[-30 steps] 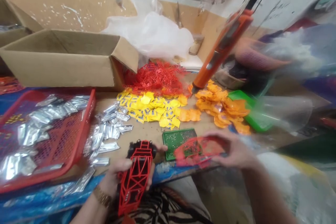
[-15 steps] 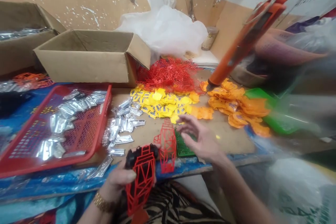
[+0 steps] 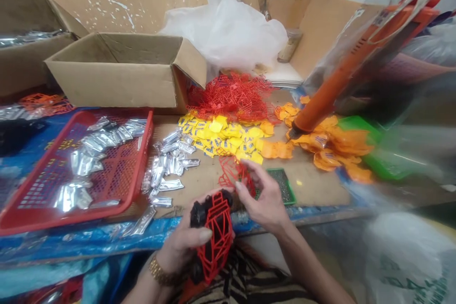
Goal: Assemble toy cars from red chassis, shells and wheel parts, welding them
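Observation:
My left hand (image 3: 192, 237) grips a toy car (image 3: 215, 237) with a red lattice cage over a black body and black wheels, its thumb lying along the side. To its right, my right hand (image 3: 265, 199) has bent fingers, with a loose red lattice cage (image 3: 230, 171) between thumb and fingertips; blur hides the exact contact. Partly behind that hand sits a small green tray (image 3: 292, 194) of tiny metal-looking pieces. Beyond the hands lie a heap of yellow pieces (image 3: 221, 135) and a tangle of red cages (image 3: 235, 95).
A red basket (image 3: 151, 140) holds silver pieces; more silver pieces (image 3: 171, 161) lie beside it. Behind stands a cardboard box (image 3: 117, 83). An orange electric screwdriver (image 3: 342, 76) hangs at right above orange pieces (image 3: 331, 145). A green container (image 3: 381, 161) is farther right.
The loose red cage has shifted away from the table's front edge, and my right hand has come down to it. My left hand has moved right with the toy car. The green tray shows more.

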`<state>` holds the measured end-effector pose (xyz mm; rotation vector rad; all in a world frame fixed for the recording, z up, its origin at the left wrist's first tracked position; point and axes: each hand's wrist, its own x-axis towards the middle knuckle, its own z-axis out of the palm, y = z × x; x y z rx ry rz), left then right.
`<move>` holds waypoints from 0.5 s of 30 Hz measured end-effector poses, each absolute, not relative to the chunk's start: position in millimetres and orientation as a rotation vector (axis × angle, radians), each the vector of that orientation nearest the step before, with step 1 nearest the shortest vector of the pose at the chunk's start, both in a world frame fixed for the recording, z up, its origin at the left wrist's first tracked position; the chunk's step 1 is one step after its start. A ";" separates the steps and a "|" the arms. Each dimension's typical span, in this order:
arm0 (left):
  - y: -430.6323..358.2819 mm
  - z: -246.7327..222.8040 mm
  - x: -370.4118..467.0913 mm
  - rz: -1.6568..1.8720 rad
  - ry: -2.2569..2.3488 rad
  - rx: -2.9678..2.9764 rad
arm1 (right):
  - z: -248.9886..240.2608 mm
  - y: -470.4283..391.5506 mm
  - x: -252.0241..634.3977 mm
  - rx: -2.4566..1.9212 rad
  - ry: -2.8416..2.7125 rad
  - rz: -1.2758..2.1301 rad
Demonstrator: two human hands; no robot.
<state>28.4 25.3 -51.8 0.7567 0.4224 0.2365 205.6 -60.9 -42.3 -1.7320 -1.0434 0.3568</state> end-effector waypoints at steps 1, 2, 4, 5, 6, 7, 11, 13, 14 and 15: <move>23.2 -52.2 28.9 0.215 0.414 0.697 | -42.6 -61.4 208.1 -1.742 -1.015 0.337; 21.6 -52.5 29.8 0.212 0.412 0.657 | -42.5 -62.9 209.5 -1.750 -0.989 0.315; 19.9 -52.7 32.9 0.251 0.444 0.607 | -40.9 -68.8 207.9 -1.725 -0.944 0.279; 19.6 -52.7 34.9 0.274 0.481 0.594 | -39.5 -72.8 204.5 -1.708 -0.924 0.268; 19.7 -52.9 37.1 0.304 0.527 0.587 | -38.1 -77.1 199.4 -1.697 -0.927 0.270; 19.8 -53.3 39.5 0.343 0.581 0.589 | -36.9 -81.2 192.9 -1.690 -0.955 0.284; 20.7 -56.5 48.8 0.529 0.706 0.858 | -37.5 -87.3 164.4 -1.701 -1.225 0.348; 21.5 -57.5 52.5 0.616 0.702 1.062 | -41.4 -83.4 157.2 -1.712 -1.285 0.325; 22.2 -57.4 54.0 0.651 0.693 1.154 | -43.8 -80.7 156.4 -1.714 -1.297 0.301; 22.9 -57.0 55.3 0.682 0.689 1.235 | -46.3 -77.9 157.1 -1.703 -1.299 0.280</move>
